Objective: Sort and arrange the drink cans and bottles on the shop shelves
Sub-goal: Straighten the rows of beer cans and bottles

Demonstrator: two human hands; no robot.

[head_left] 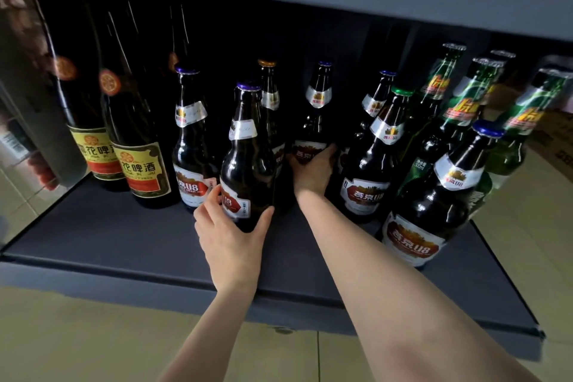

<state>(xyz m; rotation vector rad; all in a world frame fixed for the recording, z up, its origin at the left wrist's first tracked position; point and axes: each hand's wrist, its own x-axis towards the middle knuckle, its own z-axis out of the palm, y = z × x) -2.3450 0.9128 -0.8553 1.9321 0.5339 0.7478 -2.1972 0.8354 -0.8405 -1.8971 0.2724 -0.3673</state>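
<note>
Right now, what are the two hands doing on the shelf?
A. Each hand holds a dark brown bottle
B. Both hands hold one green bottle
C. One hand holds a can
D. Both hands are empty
A: the left hand grips the front brown bottle low on its body, and the right hand wraps a brown bottle further back; the green bottles stand untouched at the right.

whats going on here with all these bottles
A person is sorting beer bottles on a dark shop shelf. The left hand grips a brown bottle near the front, while the right hand holds another brown bottle further back. Yellow-labelled bottles stand left, green bottles right.
</note>
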